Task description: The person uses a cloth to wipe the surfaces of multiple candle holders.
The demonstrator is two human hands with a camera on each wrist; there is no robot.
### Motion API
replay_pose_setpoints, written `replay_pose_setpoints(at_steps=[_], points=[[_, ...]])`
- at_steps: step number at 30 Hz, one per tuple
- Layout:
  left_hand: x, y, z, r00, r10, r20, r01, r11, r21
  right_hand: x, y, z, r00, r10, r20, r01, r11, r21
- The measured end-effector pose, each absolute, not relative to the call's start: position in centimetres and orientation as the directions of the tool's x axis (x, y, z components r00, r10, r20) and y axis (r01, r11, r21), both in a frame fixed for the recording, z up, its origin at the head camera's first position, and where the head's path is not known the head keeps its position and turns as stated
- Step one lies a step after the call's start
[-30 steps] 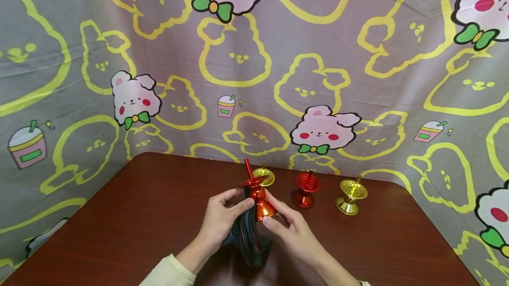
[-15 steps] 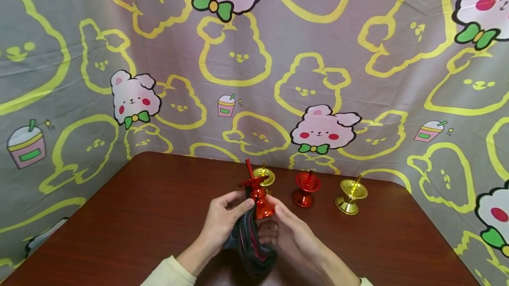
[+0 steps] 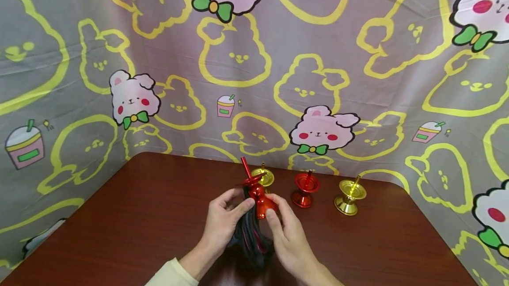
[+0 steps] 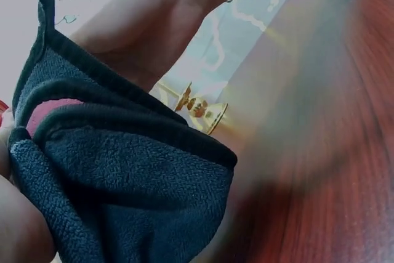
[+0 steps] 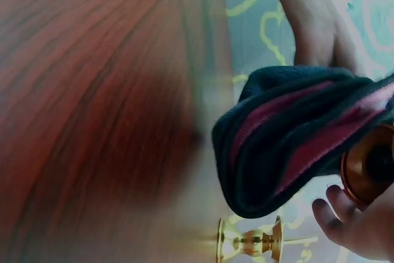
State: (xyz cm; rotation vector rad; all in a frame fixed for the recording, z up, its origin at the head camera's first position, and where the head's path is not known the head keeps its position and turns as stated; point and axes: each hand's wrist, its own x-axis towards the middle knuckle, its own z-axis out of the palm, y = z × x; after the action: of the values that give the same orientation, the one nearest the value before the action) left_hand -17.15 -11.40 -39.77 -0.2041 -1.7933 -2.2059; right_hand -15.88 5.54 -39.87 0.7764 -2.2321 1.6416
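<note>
A shiny red candle holder (image 3: 260,203) with a dish and an upright spike tilts left above the table. My left hand (image 3: 219,223) grips its stem, with a dark cloth (image 3: 250,238) pinched against it under the thumb. My right hand (image 3: 293,235) holds the flared base between thumb and fingers. In the left wrist view the folded cloth (image 4: 135,170) hangs down, dark blue-grey with a strip of pink lining. The right wrist view shows the underside of the candle holder's base (image 5: 359,167) beside the cloth's pink and dark folds (image 5: 277,146).
On the brown wooden table (image 3: 147,215), a gold candle holder (image 3: 265,177) stands behind the held one, partly hidden. Another red candle holder (image 3: 305,188) and a second gold one (image 3: 350,195) stand to the right. A patterned curtain (image 3: 246,74) encloses the table's back and sides.
My right hand's fingers dipped below the base half a second ago and now grip it again. The cloth's lower end swung right, then back. The left hand keeps its hold.
</note>
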Motion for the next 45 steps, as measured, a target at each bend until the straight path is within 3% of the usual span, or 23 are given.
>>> replay_pose_setpoints(at_steps=[9, 14, 19, 23, 28, 31, 33, 36, 40, 45], points=[[-16.9, -11.8, -39.7, -0.957, -0.094, 0.276, 0.289, -0.194, 0.937, -15.7, 5.9, -40.0, -0.793, -0.362, 0.489, -0.603, 0.355, -0.715], [-16.8, -12.1, -39.8, -0.963, -0.047, 0.264, 0.268, -0.225, 0.937, -16.0, 6.5, -39.5, -0.792, -0.48, 0.376, -0.506, 0.173, -0.845], [-16.9, -12.2, -40.1, -0.972, -0.032, 0.233, 0.233, -0.245, 0.941, -16.5, 7.0, -38.6, -0.731, -0.617, 0.29, -0.317, -0.069, -0.946], [-16.9, -12.2, -40.2, -0.972, -0.031, 0.232, 0.232, -0.247, 0.941, -16.8, 7.2, -38.4, -0.712, -0.648, 0.269, -0.252, -0.121, -0.96], [-16.9, -12.1, -40.4, -0.965, -0.032, 0.26, 0.26, -0.242, 0.935, -16.7, 7.0, -38.5, -0.797, -0.523, 0.3, -0.343, -0.016, -0.939], [-16.9, -12.2, -40.2, -0.957, -0.054, 0.285, 0.29, -0.228, 0.93, -16.6, 6.9, -38.7, -0.82, -0.387, 0.421, -0.486, 0.082, -0.87], [-16.8, -12.2, -40.1, -0.951, -0.07, 0.303, 0.311, -0.215, 0.926, -16.5, 6.7, -38.9, -0.786, -0.314, 0.533, -0.591, 0.128, -0.796], [-16.7, -12.3, -40.0, -0.943, -0.091, 0.319, 0.331, -0.183, 0.926, -16.3, 6.7, -39.0, -0.665, -0.256, 0.702, -0.746, 0.185, -0.64], [-16.6, -12.2, -39.7, -0.933, -0.11, 0.342, 0.356, -0.155, 0.922, -15.9, 6.7, -38.9, -0.548, -0.265, 0.793, -0.833, 0.262, -0.487], [-16.5, -12.3, -39.7, -0.94, -0.102, 0.326, 0.338, -0.155, 0.928, -15.5, 6.8, -39.0, -0.537, -0.304, 0.787, -0.84, 0.278, -0.466]])
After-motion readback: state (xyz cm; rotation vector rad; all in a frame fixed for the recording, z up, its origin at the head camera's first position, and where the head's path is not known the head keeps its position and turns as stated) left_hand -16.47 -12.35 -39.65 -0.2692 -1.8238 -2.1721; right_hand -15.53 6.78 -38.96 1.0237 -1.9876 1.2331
